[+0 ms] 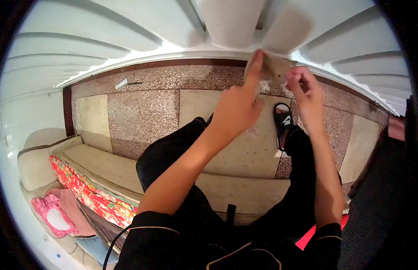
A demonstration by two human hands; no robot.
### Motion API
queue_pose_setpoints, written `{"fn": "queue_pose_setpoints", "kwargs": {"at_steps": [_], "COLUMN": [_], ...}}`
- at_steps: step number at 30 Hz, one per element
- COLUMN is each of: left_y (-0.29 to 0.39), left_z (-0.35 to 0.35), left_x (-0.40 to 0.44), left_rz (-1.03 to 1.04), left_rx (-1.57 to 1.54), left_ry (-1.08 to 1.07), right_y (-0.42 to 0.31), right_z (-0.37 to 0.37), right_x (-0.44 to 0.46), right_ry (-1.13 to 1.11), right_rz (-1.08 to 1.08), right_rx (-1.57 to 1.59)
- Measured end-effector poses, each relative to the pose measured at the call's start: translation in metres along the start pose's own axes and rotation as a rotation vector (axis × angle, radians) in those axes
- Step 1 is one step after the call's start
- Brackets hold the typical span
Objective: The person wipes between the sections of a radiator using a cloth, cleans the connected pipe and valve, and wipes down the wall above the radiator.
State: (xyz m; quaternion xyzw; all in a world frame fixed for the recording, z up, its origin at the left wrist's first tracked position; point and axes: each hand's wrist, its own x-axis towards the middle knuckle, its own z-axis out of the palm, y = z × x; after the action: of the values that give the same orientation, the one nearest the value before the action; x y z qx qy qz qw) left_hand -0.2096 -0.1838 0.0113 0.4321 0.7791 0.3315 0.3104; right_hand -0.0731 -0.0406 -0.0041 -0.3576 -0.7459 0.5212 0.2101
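Observation:
A thin, beige, cloth-like piece (277, 66) with darker smudges lies against the foot of the white ribbed panel. My left hand (240, 104) reaches it from the left, with the index finger stretched along its surface and the thumb held apart. The other fingers curl under, and their tips are hidden, so their grip shows poorly. At the piece's right edge, my right hand (309, 92) has its thumb and fingertips bent together in a pinch.
The white ribbed panel (231, 22) rises ahead above a brown strip. A small white-and-dark item (122, 84) lies on the speckled tile floor (141, 108). My foot wears a black sandal (284, 119). Left stand a cushioned bench (98, 164) and a pink frilly item (53, 216).

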Motion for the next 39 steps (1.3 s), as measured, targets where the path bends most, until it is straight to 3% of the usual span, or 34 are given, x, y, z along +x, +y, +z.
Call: {"fn": "queue_pose_setpoints", "kwargs": {"at_steps": [3, 8, 10, 14, 20, 22, 26, 32, 35, 37, 39], "left_y": [-0.005, -0.008, 0.003, 0.005, 0.014, 0.010, 0.015, 0.032, 0.031, 0.033, 0.033], "left_z": [0.000, 0.011, 0.014, 0.021, 0.034, 0.044, 0.058, 0.050, 0.048, 0.046, 0.046], "left_x": [0.007, 0.019, 0.021, 0.021, 0.017, 0.022, 0.027, 0.013, 0.007, 0.001, -0.002], "left_rz": [0.034, 0.099, -0.002, 0.011, 0.017, 0.183, 0.154, 0.114, 0.150, 0.031, 0.015], "left_rx": [0.012, 0.025, -0.037, -0.062, -0.017, -0.060, 0.023, -0.018, 0.103, -0.032, -0.025], "left_ry": [0.051, 0.141, 0.086, 0.054, -0.051, -0.069, -0.052, -0.133, -0.109, -0.126, -0.150], "right_y": [-0.011, -0.021, -0.022, -0.020, 0.033, 0.027, 0.017, -0.010, -0.009, -0.003, -0.005], "right_z": [0.020, 0.029, 0.029, 0.025, 0.018, 0.008, -0.008, -0.028, -0.032, -0.031, -0.029], "right_x": [-0.004, 0.000, 0.003, 0.007, 0.008, 0.010, 0.008, 0.001, -0.001, -0.002, -0.007], "right_ry": [-0.004, -0.050, -0.047, -0.027, 0.105, 0.092, 0.105, 0.379, 0.398, 0.291, 0.274], "right_rz": [-0.129, -0.092, -0.083, -0.115, 0.047, -0.050, 0.037, -0.039, -0.162, -0.396, -0.390], "right_rx": [-0.002, 0.066, 0.075, 0.055, 0.068, -0.036, -0.085, -0.150, -0.234, -0.346, -0.379]}}
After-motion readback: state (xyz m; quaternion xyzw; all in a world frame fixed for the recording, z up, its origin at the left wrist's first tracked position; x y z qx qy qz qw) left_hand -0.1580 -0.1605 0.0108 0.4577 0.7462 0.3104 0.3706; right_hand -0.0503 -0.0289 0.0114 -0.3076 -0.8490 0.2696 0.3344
